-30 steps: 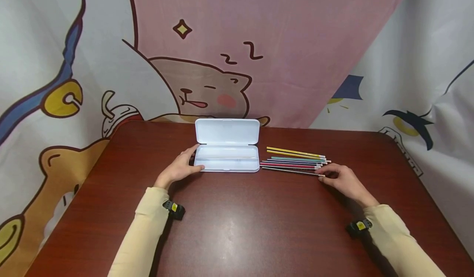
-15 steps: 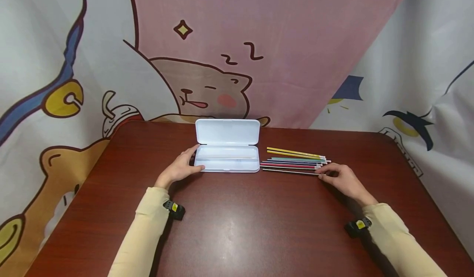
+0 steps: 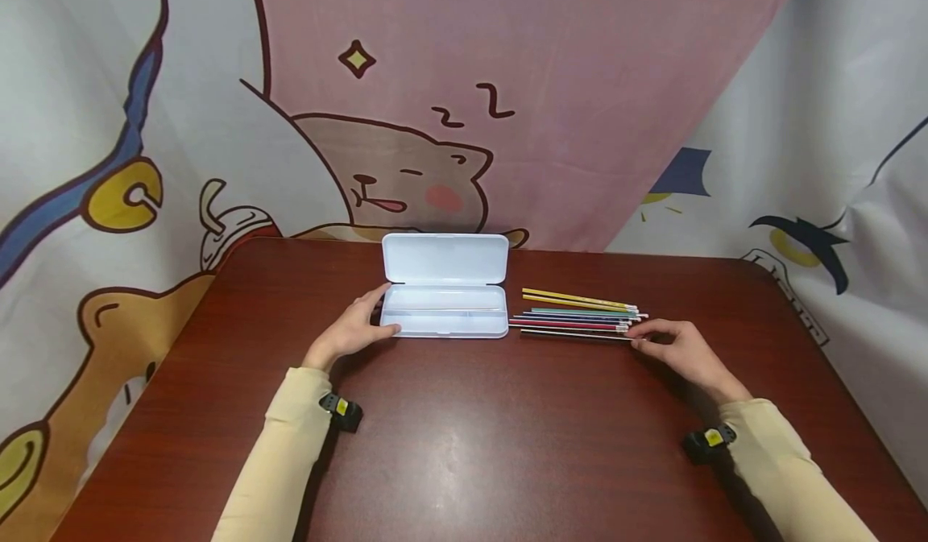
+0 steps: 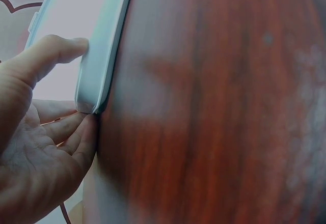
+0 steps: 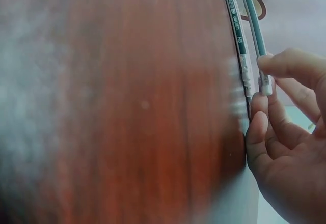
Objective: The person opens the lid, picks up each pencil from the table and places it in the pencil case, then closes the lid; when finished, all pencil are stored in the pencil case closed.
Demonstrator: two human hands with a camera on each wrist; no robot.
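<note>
Several pencils (image 3: 580,312), open white case (image 3: 444,297), table (image 3: 449,429), cartoon backdrop (image 3: 565,107) behind

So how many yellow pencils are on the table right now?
2. The rear yellow pencil lies farthest back; the nearer yellow pencil lies just in front of it. Both are to the right of the open white case. Another could be hidden.
</note>
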